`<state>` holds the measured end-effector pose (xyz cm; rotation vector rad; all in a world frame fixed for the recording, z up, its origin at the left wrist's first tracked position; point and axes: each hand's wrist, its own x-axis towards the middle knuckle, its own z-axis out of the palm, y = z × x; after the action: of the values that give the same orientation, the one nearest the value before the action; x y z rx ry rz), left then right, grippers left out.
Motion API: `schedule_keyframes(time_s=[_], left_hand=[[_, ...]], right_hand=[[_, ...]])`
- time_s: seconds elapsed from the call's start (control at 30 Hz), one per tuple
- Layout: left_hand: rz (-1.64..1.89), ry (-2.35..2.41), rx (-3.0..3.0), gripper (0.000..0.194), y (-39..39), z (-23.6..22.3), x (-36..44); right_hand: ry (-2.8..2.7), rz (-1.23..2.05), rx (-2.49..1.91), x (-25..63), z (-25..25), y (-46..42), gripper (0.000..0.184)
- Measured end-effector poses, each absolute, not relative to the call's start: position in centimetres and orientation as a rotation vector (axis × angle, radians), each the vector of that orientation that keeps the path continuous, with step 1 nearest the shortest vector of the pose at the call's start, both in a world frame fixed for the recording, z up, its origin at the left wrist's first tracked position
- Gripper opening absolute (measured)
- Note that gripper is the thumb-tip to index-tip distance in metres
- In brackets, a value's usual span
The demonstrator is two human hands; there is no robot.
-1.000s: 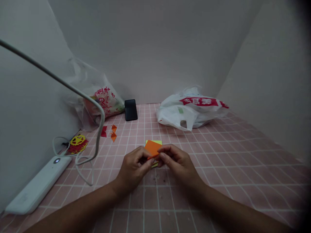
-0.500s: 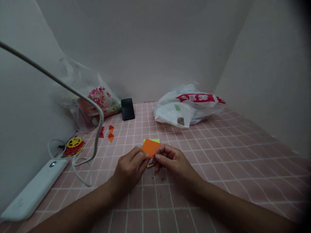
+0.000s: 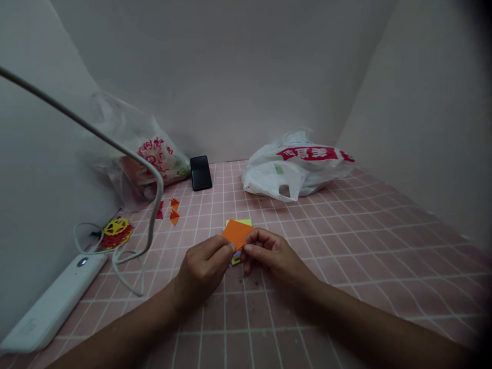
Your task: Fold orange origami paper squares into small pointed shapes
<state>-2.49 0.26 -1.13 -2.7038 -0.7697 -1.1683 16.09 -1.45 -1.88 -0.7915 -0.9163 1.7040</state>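
Observation:
An orange sheet of paper is held up between my two hands, one corner turned away from me. My left hand pinches its lower left edge between thumb and fingers. At the lower right edge, my right hand grips it with thumb and forefinger, the other fingers curled below. Under the paper lies a pad of yellow paper, mostly covered; a bit of purple shows near its front end. Small folded orange paper pieces and a red folded piece lie to the left, beyond my left hand.
A black phone lies at the back beside a clear plastic bag. A white plastic bag sits back right. At left are a white power bank, its cable, and yellow and red cut-out discs on the tiled-pattern surface.
The orange paper has turned slightly in my fingers and shows a little more of its lower part. Both hands keep nearly the same place; the whole view has shifted slightly.

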Motion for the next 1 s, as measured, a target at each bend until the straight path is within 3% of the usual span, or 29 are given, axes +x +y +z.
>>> schedule_keyframes(time_s=[0.67,1.0], left_hand=[[-1.085,-0.803,-2.681,0.017,0.21,-1.02,-2.52],[-1.295,-1.061,-2.937,0.010,0.42,-0.95,-2.15]], right_hand=[[-0.998,1.660,-0.871,16.44,-1.06,-1.44,0.018],[-1.155,1.550,-0.899,16.53,-1.75,-0.83,0.015]])
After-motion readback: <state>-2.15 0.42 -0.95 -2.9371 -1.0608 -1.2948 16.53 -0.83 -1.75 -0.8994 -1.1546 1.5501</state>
